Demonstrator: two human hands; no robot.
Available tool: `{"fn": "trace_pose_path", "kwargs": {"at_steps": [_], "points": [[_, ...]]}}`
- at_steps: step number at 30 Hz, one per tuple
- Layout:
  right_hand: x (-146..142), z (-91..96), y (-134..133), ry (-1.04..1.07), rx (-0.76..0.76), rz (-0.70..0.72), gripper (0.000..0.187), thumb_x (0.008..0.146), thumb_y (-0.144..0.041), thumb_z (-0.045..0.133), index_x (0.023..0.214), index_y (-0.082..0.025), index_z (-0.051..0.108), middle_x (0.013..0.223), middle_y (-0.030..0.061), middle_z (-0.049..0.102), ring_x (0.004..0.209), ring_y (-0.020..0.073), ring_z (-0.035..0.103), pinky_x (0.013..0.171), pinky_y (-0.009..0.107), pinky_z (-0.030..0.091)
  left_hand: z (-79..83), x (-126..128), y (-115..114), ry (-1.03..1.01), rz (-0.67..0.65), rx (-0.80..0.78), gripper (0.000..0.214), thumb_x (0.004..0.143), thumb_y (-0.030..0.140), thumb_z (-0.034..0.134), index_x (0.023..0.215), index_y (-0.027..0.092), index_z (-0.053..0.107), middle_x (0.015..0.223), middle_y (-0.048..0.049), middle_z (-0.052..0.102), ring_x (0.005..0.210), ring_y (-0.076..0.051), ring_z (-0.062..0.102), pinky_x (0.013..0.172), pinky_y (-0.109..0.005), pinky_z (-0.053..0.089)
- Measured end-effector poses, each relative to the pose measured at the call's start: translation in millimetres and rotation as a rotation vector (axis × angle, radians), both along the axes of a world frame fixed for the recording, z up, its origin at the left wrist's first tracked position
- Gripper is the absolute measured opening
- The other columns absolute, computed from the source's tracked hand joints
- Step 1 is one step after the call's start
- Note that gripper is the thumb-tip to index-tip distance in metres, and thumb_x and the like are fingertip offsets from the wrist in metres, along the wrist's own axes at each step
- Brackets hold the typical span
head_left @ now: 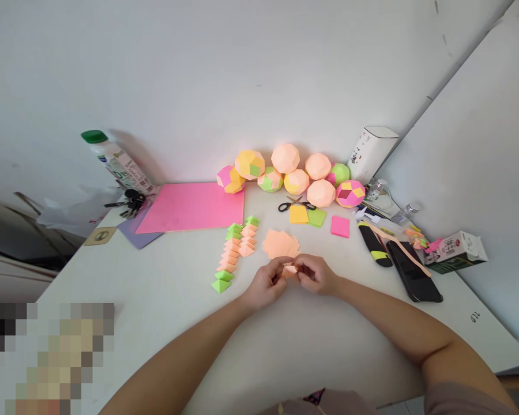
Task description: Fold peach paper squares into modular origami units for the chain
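Observation:
A small piece of folded peach paper (290,271) is pinched between my two hands above the table. My left hand (268,283) grips its left side with thumb and fingers, and my right hand (318,275) grips its right side the same way. Just beyond them lies a loose pile of peach paper sheets (280,243). To the left, folded paper units in peach and green (231,252) stand in two overlapping rows. Farther back are square pads of orange paper (299,214), green paper (317,217) and pink paper (340,226).
Several faceted paper balls (285,158) are heaped against the wall, with scissors (297,204) before them. A pink board (194,207) and a bottle (116,161) are at left. A box cutter (375,245), a phone (414,271) and a milk carton (456,252) are at right.

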State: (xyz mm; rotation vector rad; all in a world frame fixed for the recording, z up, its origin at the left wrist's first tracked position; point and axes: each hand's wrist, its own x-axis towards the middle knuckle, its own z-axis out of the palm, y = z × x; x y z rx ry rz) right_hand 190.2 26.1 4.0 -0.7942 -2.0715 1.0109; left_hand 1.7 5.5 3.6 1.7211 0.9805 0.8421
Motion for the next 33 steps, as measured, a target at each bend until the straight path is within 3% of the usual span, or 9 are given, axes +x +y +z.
{"fn": "trace_pose_path", "kwargs": {"at_steps": [5,11,15,21,28,33], "points": [[1.7,-0.2,-1.7,0.091,-0.068,0.037,0.024,0.077,-0.016,0.048,0.101,-0.017,0.046,0.069,-0.0004,0.055,0.055,0.0098,0.049,0.048,0.020,0.039,0.6,1.2,0.5,0.010,-0.001,-0.013,0.045,0.071,0.010,0.045,0.115,0.016,0.047,0.056,0.0087,0.027,0.050,-0.008,0.029,0.050,-0.020,0.028],[-3.0,-1.7,-1.3,0.045,0.025,-0.111,0.010,0.083,-0.025,0.051,0.088,-0.018,0.056,0.067,0.0010,0.060,0.046,0.0077,0.048,0.043,0.020,0.039,2.0,2.9,-1.1,0.016,-0.011,-0.008,0.039,0.078,0.018,0.048,0.117,0.017,0.046,0.056,0.0087,0.029,0.051,-0.008,0.030,0.051,-0.020,0.031],[-3.1,2.3,-2.5,0.067,-0.076,-0.169,0.011,0.084,-0.028,0.051,0.085,-0.017,0.055,0.063,0.0008,0.061,0.048,0.0090,0.052,0.044,0.020,0.042,3.9,4.6,-1.8,0.004,0.024,-0.031,0.042,0.078,0.026,0.054,0.118,0.018,0.044,0.062,0.0066,0.037,0.054,-0.008,0.035,0.052,-0.021,0.034],[-2.1,2.9,-3.2,0.096,-0.209,-0.132,0.014,0.082,-0.029,0.055,0.078,-0.018,0.046,0.057,-0.0021,0.058,0.047,0.0085,0.051,0.043,0.019,0.041,3.0,4.8,3.6,-0.024,0.106,-0.133,0.020,0.084,0.033,0.048,0.083,0.015,0.055,0.071,-0.0009,0.054,0.060,-0.010,0.047,0.054,-0.023,0.038],[-1.9,3.8,-2.0,0.050,-0.112,-0.059,0.018,0.076,-0.016,0.052,0.093,-0.018,0.046,0.066,-0.0009,0.059,0.051,0.0082,0.050,0.045,0.019,0.038,0.8,2.8,6.1,-0.134,0.116,-0.320,0.021,0.079,0.036,0.056,0.078,0.015,0.053,0.059,0.0012,0.058,0.054,-0.010,0.051,0.050,-0.021,0.037],[-0.8,1.1,0.8,0.015,0.022,-0.008,0.024,0.076,-0.010,0.047,0.097,-0.018,0.054,0.066,-0.0009,0.060,0.049,0.0076,0.049,0.044,0.018,0.038,5.8,3.4,5.6,-0.178,0.118,-0.335,0.023,0.077,0.039,0.056,0.076,0.016,0.052,0.052,0.0062,0.046,0.045,-0.006,0.040,0.044,-0.019,0.029]]}}
